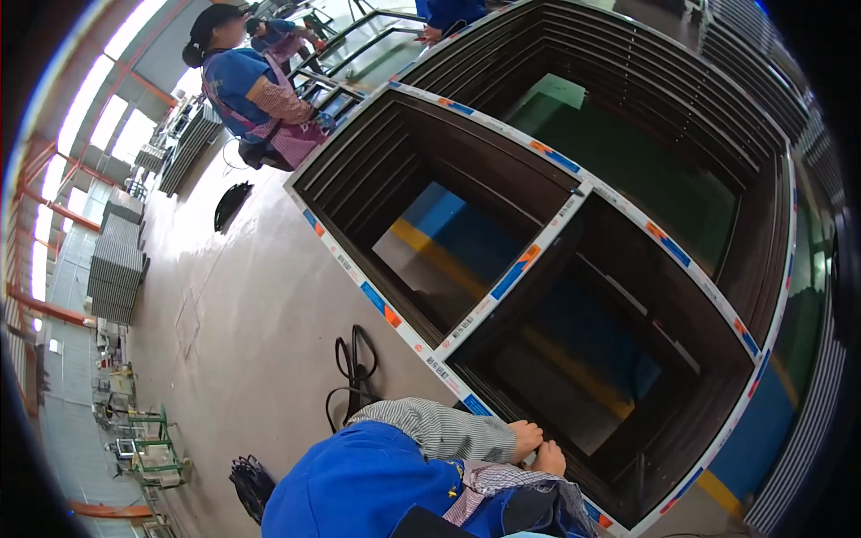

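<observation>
A large dark window frame (502, 287) with printed protective film along its bars lies on top of a stack of similar frames. Crossbars divide it into one wide opening and two smaller ones. My left hand (527, 439), in a striped sleeve, rests on the near bar with its fingers curled over the inner edge. Close beside it, my right hand (548, 459) is bent over the same bar, fingers closed. Whether a small part sits between the fingers is hidden. Below the hands, floor shows through the nearest opening.
A co-worker (256, 94) in blue stands at the far left beside smaller frames (332, 99). Another person's hand (432, 36) is at the stack's far edge. A black strap (357, 368) and a dark bundle (233, 206) lie on the floor (242, 305). Stacked profiles (117, 269) stand farther left.
</observation>
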{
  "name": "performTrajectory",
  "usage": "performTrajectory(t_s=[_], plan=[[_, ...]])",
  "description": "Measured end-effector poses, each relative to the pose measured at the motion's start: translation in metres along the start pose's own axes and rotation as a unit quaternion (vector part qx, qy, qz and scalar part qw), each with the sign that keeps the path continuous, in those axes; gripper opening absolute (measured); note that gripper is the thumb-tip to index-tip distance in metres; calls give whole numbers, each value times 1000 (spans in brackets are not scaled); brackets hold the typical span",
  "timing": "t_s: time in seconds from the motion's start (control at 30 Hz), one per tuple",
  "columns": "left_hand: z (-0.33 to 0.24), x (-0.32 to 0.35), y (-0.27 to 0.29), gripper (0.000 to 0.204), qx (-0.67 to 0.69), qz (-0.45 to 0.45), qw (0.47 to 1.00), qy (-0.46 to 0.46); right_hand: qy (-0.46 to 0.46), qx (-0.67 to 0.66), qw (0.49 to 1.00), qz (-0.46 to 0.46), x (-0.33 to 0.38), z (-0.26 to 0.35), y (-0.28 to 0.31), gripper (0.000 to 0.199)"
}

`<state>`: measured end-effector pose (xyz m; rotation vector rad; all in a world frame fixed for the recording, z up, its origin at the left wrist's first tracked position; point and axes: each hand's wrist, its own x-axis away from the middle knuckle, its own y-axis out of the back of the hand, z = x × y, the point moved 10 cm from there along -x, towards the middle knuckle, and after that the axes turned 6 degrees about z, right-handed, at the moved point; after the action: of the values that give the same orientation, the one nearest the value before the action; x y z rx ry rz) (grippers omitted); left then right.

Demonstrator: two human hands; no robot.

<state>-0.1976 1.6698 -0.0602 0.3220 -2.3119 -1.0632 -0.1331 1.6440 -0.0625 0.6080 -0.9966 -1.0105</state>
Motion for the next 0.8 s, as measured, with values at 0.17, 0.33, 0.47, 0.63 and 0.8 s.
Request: performTrajectory(t_s=[0.17, 0.33, 0.47, 0.63, 0.8], plan=[[-9, 0, 5, 33, 48, 12, 998, -46, 84, -18, 996, -25, 2, 13, -2, 36], [-5, 2, 9, 28, 12, -26, 998, -49, 51, 25, 997, -49, 7, 14, 14, 37], [-13, -5, 15, 25, -19, 3, 1000, -21, 66, -28, 995, -66, 22, -15, 17, 43], [-15, -5, -6, 27, -15, -17, 994, -105, 115, -15, 993, -1, 17, -4, 2, 46], [-14, -14, -1, 40, 8, 14, 995, -101, 100, 6, 995, 13, 15, -9, 7, 47]])
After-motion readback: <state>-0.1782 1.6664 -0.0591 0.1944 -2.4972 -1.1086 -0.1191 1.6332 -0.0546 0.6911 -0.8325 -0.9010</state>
